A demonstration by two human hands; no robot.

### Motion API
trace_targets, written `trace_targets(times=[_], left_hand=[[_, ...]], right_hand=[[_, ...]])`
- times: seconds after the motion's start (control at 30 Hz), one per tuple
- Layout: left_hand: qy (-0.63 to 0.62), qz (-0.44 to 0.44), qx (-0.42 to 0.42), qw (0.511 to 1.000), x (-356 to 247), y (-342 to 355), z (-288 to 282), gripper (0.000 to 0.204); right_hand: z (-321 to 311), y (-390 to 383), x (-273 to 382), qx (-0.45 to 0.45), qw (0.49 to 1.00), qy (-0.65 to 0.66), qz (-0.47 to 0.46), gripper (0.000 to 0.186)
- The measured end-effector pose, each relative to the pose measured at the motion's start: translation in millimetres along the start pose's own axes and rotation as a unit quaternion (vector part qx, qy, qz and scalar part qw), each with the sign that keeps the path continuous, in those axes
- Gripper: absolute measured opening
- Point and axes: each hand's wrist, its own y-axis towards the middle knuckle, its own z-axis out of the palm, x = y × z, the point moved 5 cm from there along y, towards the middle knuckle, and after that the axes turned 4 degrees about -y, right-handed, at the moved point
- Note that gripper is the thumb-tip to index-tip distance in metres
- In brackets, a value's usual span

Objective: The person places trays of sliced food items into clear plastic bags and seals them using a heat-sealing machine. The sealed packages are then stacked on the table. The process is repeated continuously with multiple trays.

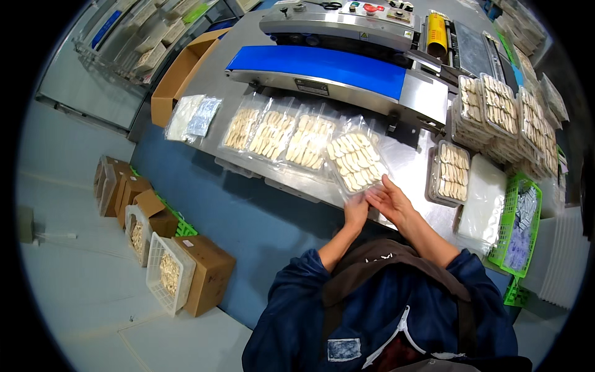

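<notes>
A clear bag with a tray of pale sliced pieces (354, 158) lies at the front edge of the steel table (307, 189). Both my hands are closed on its near end: my left hand (355, 209) at the bottom, my right hand (388, 199) at the lower right corner. To its left lie several similar flat bags of slices (269, 135) in a row. A stack of filled trays (452, 172) sits right of my hands, beside a pile of empty clear bags (483, 195).
A sealing machine with a blue belt (316, 65) spans the table's back. Tall tray stacks (496, 105) and a green basket (524, 204) stand right. White packets (183, 115) lie left, beside an open carton (167, 80). Boxes (207, 276) and tubs (158, 260) stand on the floor.
</notes>
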Motion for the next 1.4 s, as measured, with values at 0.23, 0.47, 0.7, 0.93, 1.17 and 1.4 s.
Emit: trace_targets(times=[0.23,0.47,0.7,0.93,1.17,1.4], left_hand=[[0.103,0.16,0.151,0.97,-2.5,-11.0,-16.8,0.03],[-0.292,-0.11,0.263,0.913,-20.2,27.7,-68.3,0.058],[-0.358,-0.258,0.427,0.789,-48.7,0.1,24.1,0.075],[-0.383,-0.31,0.412,0.766,-39.1,-14.6,66.3,0.076],[-0.453,-0.269,0.42,0.739,-53.2,-10.3,111.1,0.07],[-0.495,-0.267,0.511,0.65,-68.9,-19.0,145.7,0.073]], right_hand=[[-15.7,-22.6,36.2,0.033,0.979,-0.161,-0.117,0.026],[-38.3,-126.8,117.6,0.103,0.857,-0.494,-0.103,0.026],[-119.3,-215.9,194.8,-0.017,0.887,-0.353,-0.298,0.016],[-387.3,-261.7,248.7,-0.702,0.423,-0.512,-0.255,0.028],[-353.7,-286.3,252.4,-0.536,0.676,-0.34,-0.374,0.019],[-132.1,-228.8,222.4,-0.224,0.676,-0.525,-0.465,0.012]])
